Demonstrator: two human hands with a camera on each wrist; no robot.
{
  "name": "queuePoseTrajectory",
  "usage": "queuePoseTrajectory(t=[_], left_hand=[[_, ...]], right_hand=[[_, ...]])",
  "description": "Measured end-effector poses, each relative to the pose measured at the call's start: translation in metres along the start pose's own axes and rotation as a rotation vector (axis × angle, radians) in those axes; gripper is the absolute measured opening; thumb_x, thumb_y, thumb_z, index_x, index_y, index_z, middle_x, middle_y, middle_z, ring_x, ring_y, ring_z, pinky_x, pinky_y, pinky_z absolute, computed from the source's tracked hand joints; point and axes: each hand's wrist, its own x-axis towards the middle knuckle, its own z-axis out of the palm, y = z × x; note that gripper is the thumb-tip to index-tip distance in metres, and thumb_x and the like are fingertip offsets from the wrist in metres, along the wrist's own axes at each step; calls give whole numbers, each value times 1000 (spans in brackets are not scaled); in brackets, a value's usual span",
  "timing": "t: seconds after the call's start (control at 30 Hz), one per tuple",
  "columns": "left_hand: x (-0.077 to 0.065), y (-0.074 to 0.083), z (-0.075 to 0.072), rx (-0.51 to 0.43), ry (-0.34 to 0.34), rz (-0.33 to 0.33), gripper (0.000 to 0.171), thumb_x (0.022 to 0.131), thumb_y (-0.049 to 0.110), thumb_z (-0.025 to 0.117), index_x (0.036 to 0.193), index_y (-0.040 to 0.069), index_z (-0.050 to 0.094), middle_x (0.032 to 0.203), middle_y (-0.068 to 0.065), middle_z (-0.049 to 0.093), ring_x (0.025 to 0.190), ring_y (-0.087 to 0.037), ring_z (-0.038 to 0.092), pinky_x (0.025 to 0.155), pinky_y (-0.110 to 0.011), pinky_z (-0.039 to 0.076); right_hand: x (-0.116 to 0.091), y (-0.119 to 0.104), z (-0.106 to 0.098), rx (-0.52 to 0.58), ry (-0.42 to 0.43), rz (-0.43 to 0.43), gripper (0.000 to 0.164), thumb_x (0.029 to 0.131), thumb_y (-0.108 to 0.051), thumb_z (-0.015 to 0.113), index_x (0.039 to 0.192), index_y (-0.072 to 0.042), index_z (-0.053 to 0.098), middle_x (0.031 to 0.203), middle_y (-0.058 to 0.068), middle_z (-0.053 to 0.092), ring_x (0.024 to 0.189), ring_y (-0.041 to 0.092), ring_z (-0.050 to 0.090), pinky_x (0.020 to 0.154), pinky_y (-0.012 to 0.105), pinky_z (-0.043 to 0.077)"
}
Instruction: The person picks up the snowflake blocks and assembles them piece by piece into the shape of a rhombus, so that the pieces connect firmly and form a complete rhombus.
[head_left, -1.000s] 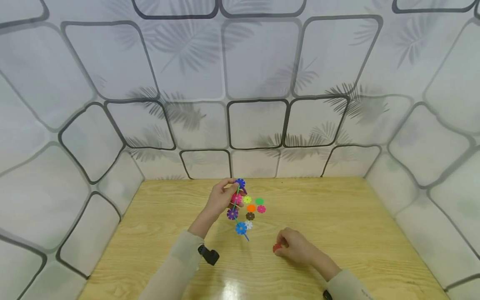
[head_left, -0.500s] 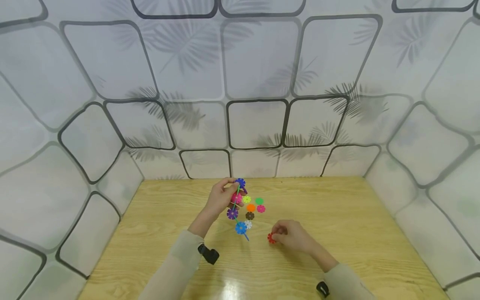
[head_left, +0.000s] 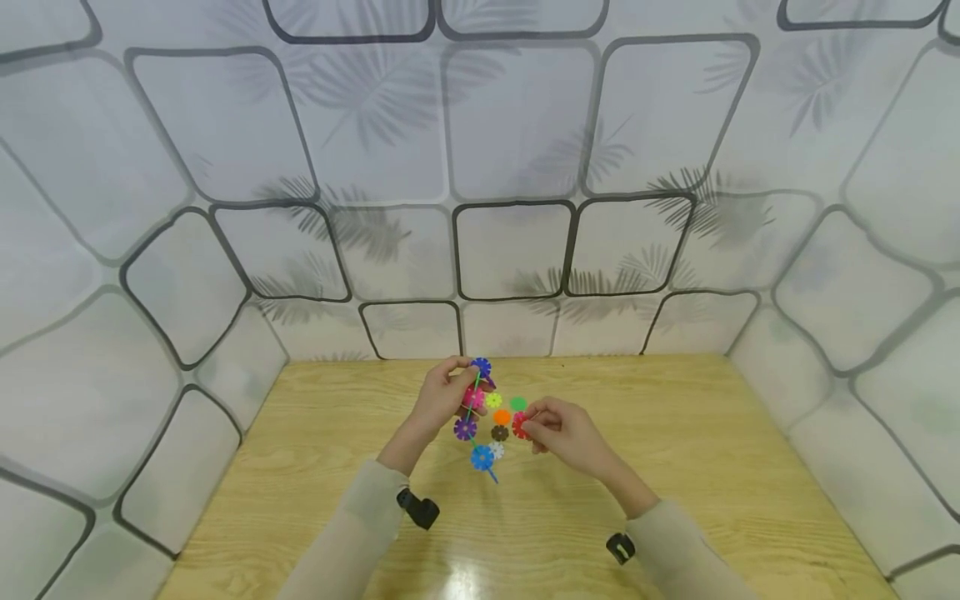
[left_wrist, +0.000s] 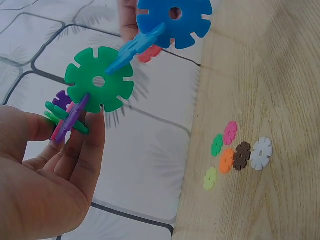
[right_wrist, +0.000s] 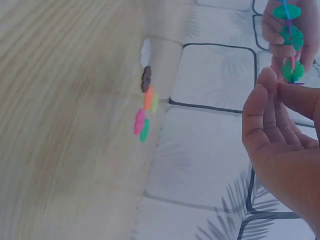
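Observation:
My left hand (head_left: 437, 400) grips a chain of interlocked, notched plastic discs. In the head view the chain hangs down from the fingers, with a dark blue disc (head_left: 482, 367) at the top, then pink and purple discs (head_left: 465, 428), and a light blue disc (head_left: 482, 457) near the bottom. Green discs (left_wrist: 82, 82) link crosswise between them in the left wrist view. My right hand (head_left: 567, 435) pinches a red notched disc (head_left: 519, 427) between thumb and fingers, just right of the chain and apart from it. In the right wrist view the fingers mostly hide that disc.
Several loose discs lie on the wooden table (head_left: 675, 442) behind the hands: yellow (left_wrist: 210, 178), orange (left_wrist: 226, 160), brown (left_wrist: 242, 156), white (left_wrist: 261, 153), green (left_wrist: 216, 145) and pink (left_wrist: 230, 133). Patterned wall panels (head_left: 510, 250) enclose the table at the back and sides.
My right hand has lifted the red disc and carried it forward and left, toward the chain. The left hand and its chain have stayed nearly still.

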Motion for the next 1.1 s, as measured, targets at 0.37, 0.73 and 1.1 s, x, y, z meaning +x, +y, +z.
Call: queuePoseTrajectory(t=[0.37, 0.73, 1.1], left_hand=[[-1, 0, 1, 4, 11, -26, 25, 112, 21, 52, 126, 2, 62, 105, -21, 79, 57, -18, 73, 55, -31, 63], [1, -1, 1, 6, -2, -15, 25, 112, 21, 52, 127, 3, 62, 107, -23, 79, 56, -14, 72, 55, -32, 64], [0, -3, 2, 16, -18, -13, 25, 112, 21, 52, 127, 4, 62, 115, -30, 75, 58, -17, 74, 55, -33, 64]], right_hand=[[15, -15, 5, 23, 66, -16, 18, 105, -10, 65, 118, 3, 66, 91, 14, 76, 73, 23, 72, 73, 42, 66], [23, -21, 6, 43, 79, -12, 21, 106, -14, 66, 119, 2, 67, 88, 11, 76, 77, 33, 73, 68, 27, 63], [27, -20, 9, 41, 68, -23, 22, 106, -15, 66, 120, 1, 67, 88, 11, 75, 71, 13, 70, 70, 30, 65]])
